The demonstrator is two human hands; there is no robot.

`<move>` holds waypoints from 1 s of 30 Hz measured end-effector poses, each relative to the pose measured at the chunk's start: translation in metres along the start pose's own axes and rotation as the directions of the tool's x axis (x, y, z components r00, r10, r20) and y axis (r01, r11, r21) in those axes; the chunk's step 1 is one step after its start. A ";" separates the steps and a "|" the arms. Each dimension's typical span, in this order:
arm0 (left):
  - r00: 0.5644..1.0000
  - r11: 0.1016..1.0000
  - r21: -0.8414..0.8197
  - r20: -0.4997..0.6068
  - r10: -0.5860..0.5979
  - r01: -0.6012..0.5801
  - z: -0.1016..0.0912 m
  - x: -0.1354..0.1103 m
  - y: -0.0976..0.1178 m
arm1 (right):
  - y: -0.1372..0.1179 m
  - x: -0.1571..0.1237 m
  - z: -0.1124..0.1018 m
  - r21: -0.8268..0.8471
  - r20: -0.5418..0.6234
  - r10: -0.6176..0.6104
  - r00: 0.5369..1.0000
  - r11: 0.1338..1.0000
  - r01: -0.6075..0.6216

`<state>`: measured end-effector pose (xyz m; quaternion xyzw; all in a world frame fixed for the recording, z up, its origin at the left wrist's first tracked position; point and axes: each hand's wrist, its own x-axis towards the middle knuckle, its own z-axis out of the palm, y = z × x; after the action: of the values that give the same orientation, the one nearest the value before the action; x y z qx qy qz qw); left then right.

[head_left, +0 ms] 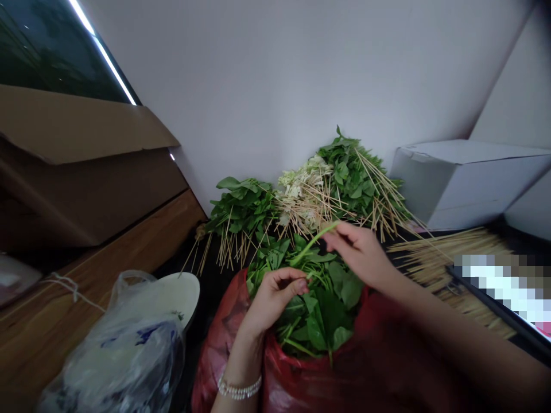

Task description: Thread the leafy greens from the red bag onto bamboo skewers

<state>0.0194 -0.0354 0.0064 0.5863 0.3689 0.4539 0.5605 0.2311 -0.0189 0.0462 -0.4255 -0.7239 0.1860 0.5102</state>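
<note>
- The right hand (359, 249) pinches one end of a green stem (316, 238) between thumb and fingers; the stem slants down from it toward the left hand (278, 295).
- The left hand is curled, thumb and fingertips close together over the greens; whether it grips a stem there cannot be told. A beaded bracelet (239, 390) circles its wrist.
- Directly beneath both hands, loose leafy greens (318, 327) fill the mouth of a red plastic bag (297, 378).
- Beyond the left hand lies a leafy pile (245, 201) with thin sticks poking out toward the person.
- Beyond the gap between the hands sits a pale chopped vegetable pile (303, 178), also bristling with sticks; touching its right side is a taller green pile (353, 172).
- To the right of the right hand, many bare sticks (430, 252) lie spread out, a dark-edged device with a blurred-out screen (503, 298) over them; a white box (447, 183) stands behind.
- Left of the left hand are a clear plastic bag (124, 367), a white plate (191, 289) partly behind it, and, farther off, a cardboard box (94, 195) by the wooden table (163, 226).
</note>
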 end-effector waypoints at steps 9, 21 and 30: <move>0.913 0.850 -0.495 -0.406 -0.045 -0.178 -0.015 0.012 -0.005 | 0.008 0.006 -0.007 -0.172 0.198 0.031 0.980 0.985 0.004; 0.918 0.761 -0.621 -0.386 -0.089 -0.187 -0.015 0.011 -0.003 | -0.027 -0.014 0.001 -0.239 0.408 -0.254 0.877 0.897 0.371; 0.921 0.764 -0.616 -0.381 -0.077 -0.191 -0.015 0.010 -0.003 | -0.021 -0.020 0.011 -0.497 0.344 -0.168 0.924 0.802 0.331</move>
<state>0.0087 -0.0206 0.0037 0.2693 0.2751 0.6752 0.6292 0.2140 -0.0456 0.0448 -0.4218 -0.8619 -0.0388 0.2789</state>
